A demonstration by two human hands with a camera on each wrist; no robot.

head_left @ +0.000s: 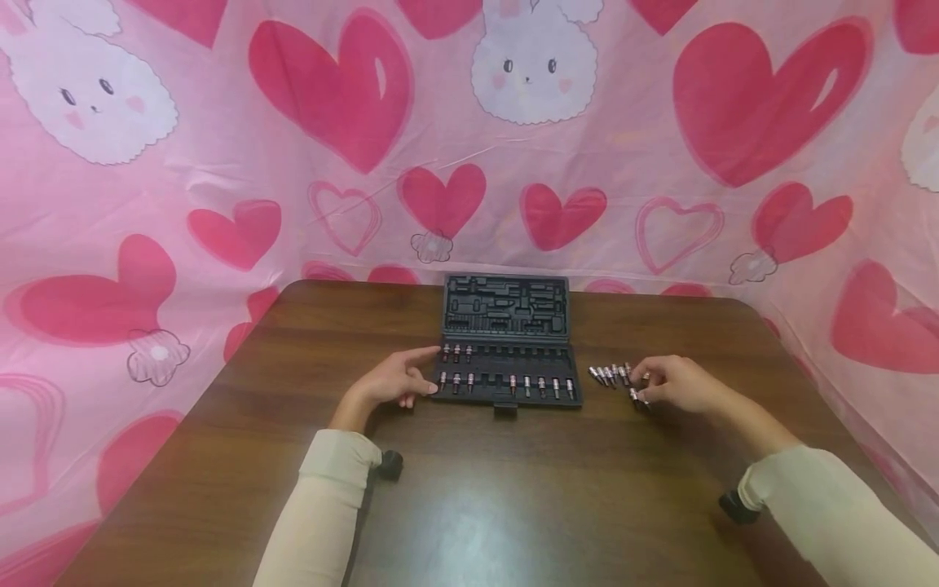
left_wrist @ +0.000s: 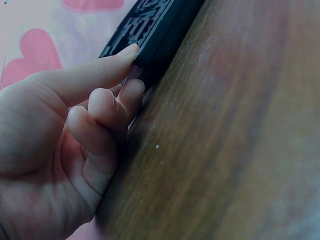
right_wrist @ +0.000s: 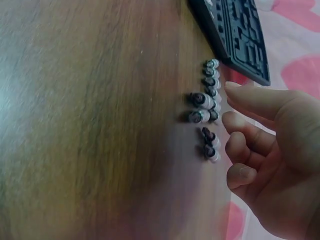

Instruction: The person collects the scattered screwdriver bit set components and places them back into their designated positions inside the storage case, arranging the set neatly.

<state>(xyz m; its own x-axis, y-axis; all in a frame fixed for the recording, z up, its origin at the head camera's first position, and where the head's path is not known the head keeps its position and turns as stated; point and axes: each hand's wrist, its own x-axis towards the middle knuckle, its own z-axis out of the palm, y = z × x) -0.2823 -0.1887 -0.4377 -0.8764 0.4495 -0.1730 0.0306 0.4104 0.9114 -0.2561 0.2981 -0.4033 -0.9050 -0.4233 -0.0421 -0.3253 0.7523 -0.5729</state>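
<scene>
**Two hands at the little tool case**

I look down and see my two sleeves (head_left: pixel 323 505) first, at the near edge of the brown table (head_left: pixel 513 505). A bit farther in are my hands.

My left hand (head_left: pixel 392 381) rests on the table at the left end of the black case (head_left: pixel 506 377). The pointer finger lies straight along the case's left end and touches it. The other fingers are bent under loosely, and the left wrist view shows nothing in them. I think this hand is there to keep the case from sliding.

My right hand (head_left: pixel 678 383) sits to the right of the case, right by a small row of loose bits (head_left: pixel 610 374). They are short, shiny metal pieces lying side by side on the table, close to the case but not in it. The right wrist view shows the fingers (right_wrist: pixel 250 135) curled just beside the bits. I cannot tell if they pinch one or only touch them. The bits lie in a neat row, so each one is easy to pick up.

The case lies open near the middle of the table. Its near half holds more bits (head_left: pixel 513 383) standing in slots, and some slots are still bare. Its far half, the lid (head_left: pixel 506 303), lies flat toward the far edge.

Behind the table hangs a pink cloth (head_left: pixel 220 163) with hearts and bunnies.
</scene>
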